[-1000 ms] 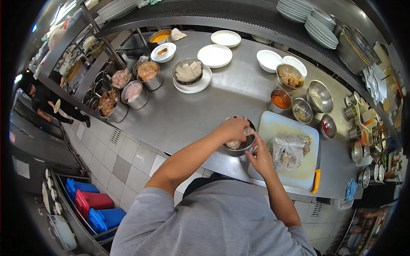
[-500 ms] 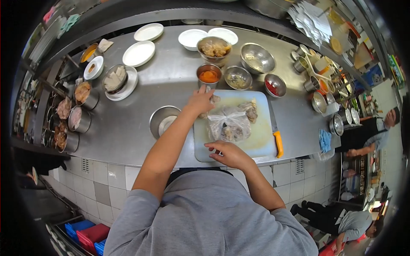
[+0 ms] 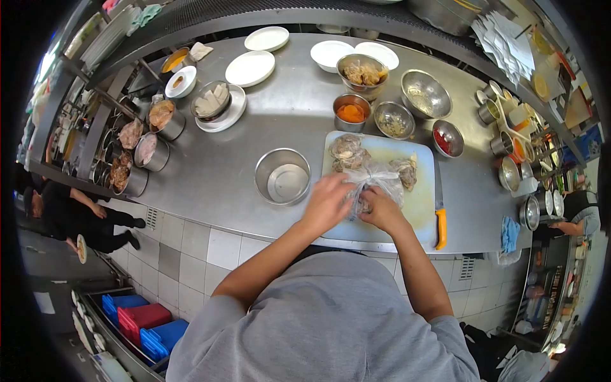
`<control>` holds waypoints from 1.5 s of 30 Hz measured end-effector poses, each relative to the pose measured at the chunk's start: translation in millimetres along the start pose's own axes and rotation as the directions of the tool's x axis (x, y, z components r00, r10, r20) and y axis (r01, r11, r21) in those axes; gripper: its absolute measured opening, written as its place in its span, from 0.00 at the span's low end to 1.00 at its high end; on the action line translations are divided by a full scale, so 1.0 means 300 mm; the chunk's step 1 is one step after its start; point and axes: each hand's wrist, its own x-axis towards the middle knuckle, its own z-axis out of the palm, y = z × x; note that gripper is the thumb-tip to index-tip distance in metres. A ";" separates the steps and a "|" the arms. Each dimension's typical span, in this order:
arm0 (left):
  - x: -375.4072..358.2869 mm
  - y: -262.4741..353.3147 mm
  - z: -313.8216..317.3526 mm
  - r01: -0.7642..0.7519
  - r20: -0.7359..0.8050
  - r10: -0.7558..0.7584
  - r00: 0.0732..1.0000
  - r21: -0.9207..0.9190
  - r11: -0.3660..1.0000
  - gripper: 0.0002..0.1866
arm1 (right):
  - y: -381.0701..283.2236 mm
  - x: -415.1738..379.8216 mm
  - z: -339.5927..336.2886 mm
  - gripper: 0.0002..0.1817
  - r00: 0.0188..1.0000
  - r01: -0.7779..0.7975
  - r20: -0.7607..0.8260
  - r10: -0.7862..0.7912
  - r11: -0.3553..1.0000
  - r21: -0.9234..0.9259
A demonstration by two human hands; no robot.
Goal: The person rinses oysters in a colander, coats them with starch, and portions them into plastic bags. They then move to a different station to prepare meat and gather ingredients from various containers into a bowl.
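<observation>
On the cutting board lies a knotted clear plastic bag with dark greyish food inside. My left hand is at its left side, fingers bent onto the film. From the near right, my right hand pinches the plastic, its fingertips partly hidden. A greyish-brown clump of food, apparently in thin bags, lies at the board's far left corner. Another such clump sits to the right of the bag. A deep steel pot stands left of the board.
An orange-handled knife lies along the board's right edge. Behind the board stand a pot of orange food and several steel bowls. White plates are farther back. A person in black is at the left.
My left hand has come back from the board's far left corner to the bag, leaving the food clump there in view. My right hand has moved onto the bag. The view has swung left.
</observation>
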 end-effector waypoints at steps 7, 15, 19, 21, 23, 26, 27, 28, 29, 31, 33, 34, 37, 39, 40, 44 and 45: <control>-0.365 -0.310 -0.272 0.621 -0.146 -0.604 0.783 0.155 0.768 0.19 | -0.047 -0.052 -0.013 0.30 0.998 -0.045 -0.029 0.047 0.998 0.042; -0.190 -0.095 -0.462 0.219 0.119 -0.218 0.969 0.005 0.976 0.18 | -0.329 -0.110 -0.120 0.36 0.934 0.309 -0.224 -0.278 0.944 0.118; -0.029 0.040 -0.409 0.157 0.285 -0.049 0.957 -0.368 0.917 0.20 | -0.317 -0.247 -0.219 0.23 0.934 0.218 -0.323 -0.151 0.959 0.181; 0.025 0.106 -0.301 0.194 0.313 -0.003 0.950 -0.581 0.791 0.21 | -0.237 -0.364 -0.211 0.19 0.886 0.145 -0.461 -0.052 0.975 0.168; 0.041 0.132 -0.238 0.278 0.352 -0.002 0.936 -0.733 0.621 0.24 | -0.191 -0.540 -0.202 0.21 0.798 0.006 -0.579 0.165 0.960 0.281; 0.089 0.161 -0.143 0.211 0.462 0.120 0.879 -0.602 0.770 0.24 | -0.058 -0.830 -0.105 0.22 0.616 -0.223 -0.706 0.350 0.937 0.271; 0.093 0.155 -0.116 0.204 0.465 0.141 0.874 -0.615 0.761 0.24 | -0.012 -0.927 -0.059 0.22 0.546 -0.280 -0.730 0.412 0.910 0.304; 0.091 0.141 -0.092 0.207 0.481 0.100 0.871 -0.544 0.813 0.23 | 0.052 -1.026 0.012 0.22 0.453 -0.373 -0.725 0.519 0.849 0.374; 0.084 0.127 -0.069 0.204 0.493 0.061 0.868 -0.465 0.861 0.22 | 0.122 -1.122 0.099 0.22 0.346 -0.450 -0.709 0.614 0.772 0.449; 0.053 0.101 -0.020 0.251 0.479 -0.018 0.878 -0.427 0.869 0.21 | 0.258 -1.283 0.272 0.21 0.181 -0.576 -0.690 0.701 0.644 0.503; 0.022 0.080 0.023 0.338 0.441 -0.166 0.882 -0.347 0.875 0.20 | 0.399 -1.437 0.443 0.24 0.068 -0.641 -0.544 0.836 0.454 0.619; 0.005 0.075 0.048 0.368 0.427 -0.219 0.878 -0.308 0.877 0.21 | 0.456 -1.515 0.516 0.26 0.037 -0.748 -0.413 0.910 0.300 0.592; -0.037 0.092 0.136 0.443 0.341 -0.348 0.873 -0.257 0.859 0.23 | 0.617 -1.743 0.683 0.40 -0.030 -0.917 0.053 0.998 -0.049 0.395; -0.057 0.108 0.194 0.451 0.276 -0.387 0.879 -0.225 0.864 0.24 | 0.748 -1.882 0.813 0.37 -0.039 -0.926 0.118 0.992 -0.081 0.369; -0.070 0.116 0.219 0.460 0.215 -0.419 0.882 -0.203 0.864 0.25 | 0.819 -1.950 0.852 0.34 -0.060 -0.934 0.175 0.983 -0.118 0.339; -0.059 0.107 0.263 0.425 0.113 -0.417 0.902 -0.058 0.903 0.26 | 1.199 -2.072 0.656 0.40 -0.146 -0.894 0.318 0.937 -0.262 0.364; -0.057 0.087 0.263 0.407 0.101 -0.407 0.908 0.014 0.913 0.27 | 1.286 -2.055 0.492 0.44 -0.135 -0.942 0.257 0.957 -0.204 0.265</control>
